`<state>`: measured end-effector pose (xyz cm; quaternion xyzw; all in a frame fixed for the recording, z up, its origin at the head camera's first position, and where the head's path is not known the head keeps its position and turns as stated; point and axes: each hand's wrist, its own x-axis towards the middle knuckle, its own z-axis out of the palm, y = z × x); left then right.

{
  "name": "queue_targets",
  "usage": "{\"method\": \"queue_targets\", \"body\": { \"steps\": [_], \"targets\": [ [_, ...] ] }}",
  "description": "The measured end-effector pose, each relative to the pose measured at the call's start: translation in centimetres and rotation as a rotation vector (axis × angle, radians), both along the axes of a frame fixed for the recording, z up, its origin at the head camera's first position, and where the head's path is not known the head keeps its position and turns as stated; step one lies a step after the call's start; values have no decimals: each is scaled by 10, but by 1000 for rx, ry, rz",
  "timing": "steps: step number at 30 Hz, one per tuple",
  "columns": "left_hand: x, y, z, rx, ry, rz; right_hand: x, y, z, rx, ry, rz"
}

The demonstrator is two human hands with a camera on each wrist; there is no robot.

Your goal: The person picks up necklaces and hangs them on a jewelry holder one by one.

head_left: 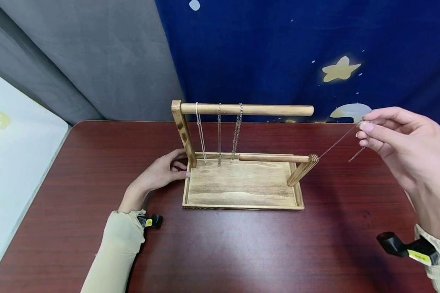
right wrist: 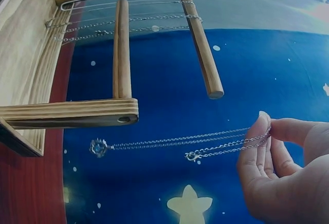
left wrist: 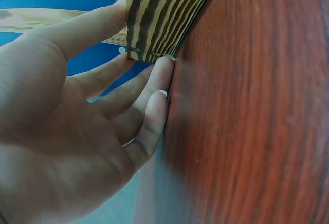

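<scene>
A wooden jewelry stand [head_left: 242, 183] with a shallow tray base and two horizontal bars stands on the table. Three chain necklaces hang from its upper bar [head_left: 278, 110], towards the left end. My left hand [head_left: 160, 171] holds the tray's left edge; in the left wrist view its thumb and fingertips are at the striped wooden end [left wrist: 159, 13]. Out to the right of the stand, my right hand [head_left: 407, 142] pinches a thin silver necklace [right wrist: 175, 142] between thumb and fingers. A round pendant with a blue centre [right wrist: 98, 147] is on its chain, and the clasp [right wrist: 192, 156] dangles separately.
The shorter lower bar [head_left: 271, 158] rises on a post at the stand's right side. The upper bar's right end is free, without a post. Behind the reddish-brown table [head_left: 223, 248] hang a grey curtain [head_left: 106, 53] and a blue star-patterned cloth [head_left: 249, 49].
</scene>
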<state>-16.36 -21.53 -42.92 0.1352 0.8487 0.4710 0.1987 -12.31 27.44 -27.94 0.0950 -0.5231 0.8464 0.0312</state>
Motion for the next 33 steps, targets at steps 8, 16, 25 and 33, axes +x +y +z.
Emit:
{"method": "queue_targets", "body": {
  "steps": [8, 16, 25, 33],
  "targets": [
    [-2, 0, -1, -6, 7, 1, -7, -9, 6, 33, -21, -5],
    [0, 0, -1, -8, 12, 1, -14, -15, 12, 24, -33, 6],
    [2, 0, 1, -30, 7, 2, -22, -24, 20, 57, -57, 32],
    [2, -1, 1, -31, 18, 0, -27, -34, 25, 90, -63, 59]
  ]
}}
